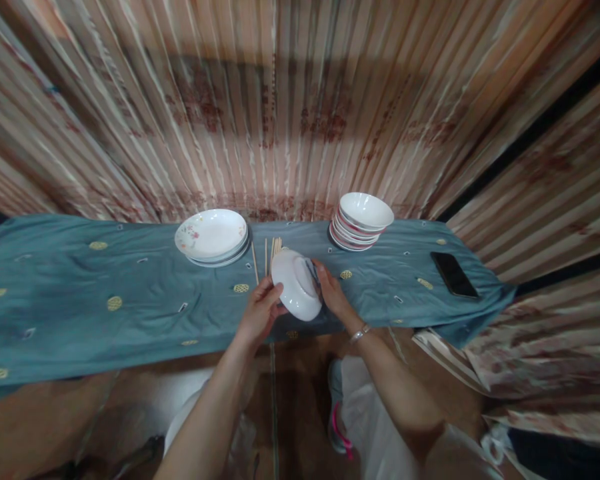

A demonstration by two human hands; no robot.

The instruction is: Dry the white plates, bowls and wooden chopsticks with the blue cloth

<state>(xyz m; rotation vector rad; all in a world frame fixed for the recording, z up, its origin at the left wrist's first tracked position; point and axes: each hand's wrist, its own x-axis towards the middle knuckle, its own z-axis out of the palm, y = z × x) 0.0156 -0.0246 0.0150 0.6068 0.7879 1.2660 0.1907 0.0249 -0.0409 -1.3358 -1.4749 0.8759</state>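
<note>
A white bowl (294, 290) is held up in both hands over the near part of the cloth (145, 287), in front of the sticks (255, 263). It is tipped on its side: the outer wall and foot ring face up and towards the wearer, the foot turned to the right, and the hollow is out of sight. Its outline runs longest on a slant, from upper left down to lower right. Whether its lower edge touches the cloth cannot be told.

The left hand (264, 307) pinches the bowl's left edge, thumb on the outer wall and the other fingers curled beneath, partly hidden. The right hand (331, 290) meets the bowl's right side near the foot, fingers reaching forward along it; how tightly they press cannot be told. A bracelet (360, 333) circles the right wrist.

The sticks lie with their long axes pointing away from the wearer, two apart and the others bunched, their near ends partly behind the bowl. To their left sits a stack of plates (213, 233), faces up. To their right stands a stack of bowls (365, 212), mouths up and leaning slightly right. Farther right lies a phone (453, 274), its long axis slanting from upper left to lower right. Behind the cloth hangs a pleated curtain (300, 113).
</note>
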